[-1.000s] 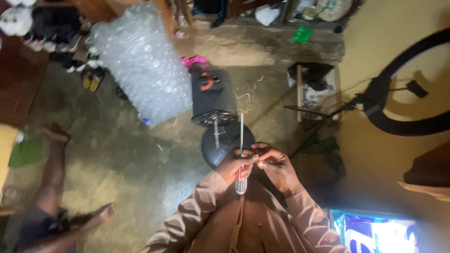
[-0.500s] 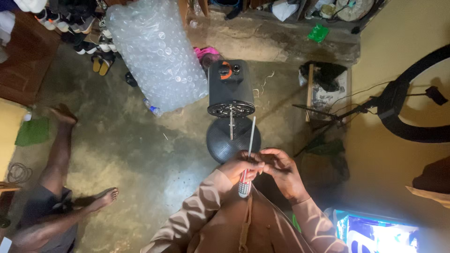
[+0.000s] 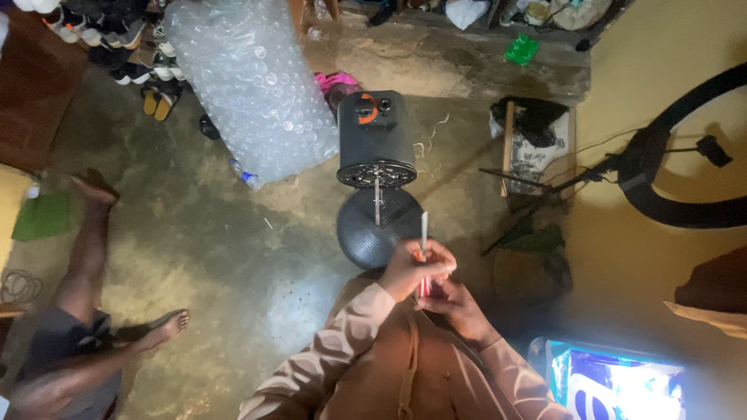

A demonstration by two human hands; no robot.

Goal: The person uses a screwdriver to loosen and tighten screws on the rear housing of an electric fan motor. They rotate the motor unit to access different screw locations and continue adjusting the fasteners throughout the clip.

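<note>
My left hand (image 3: 414,269) is closed around a screwdriver (image 3: 423,230). Its thin pale shaft points away from me and its red handle shows below my fingers. Just beneath, my right hand (image 3: 461,308) grips the lower end of that handle. Both arms wear tan sleeves. Right beyond the tool tip stands a black fan motor housing (image 3: 376,136) with an orange knob. A bare spindle (image 3: 377,199) sticks out of it over a round black base (image 3: 372,237) on the concrete floor.
A big clear sack of plastic bottles (image 3: 249,85) leans left of the motor. Another person's bare legs (image 3: 93,257) stretch across the left floor. Shoes (image 3: 117,35) lie top left. A ring light on a stand (image 3: 661,167) is at right, and a bright blue-white bag (image 3: 615,385) lies by my right elbow.
The view has slid so the motor and bottle sack sit lower. My left hand has moved up the tool, while my right hand has dropped to the handle's lower end.
</note>
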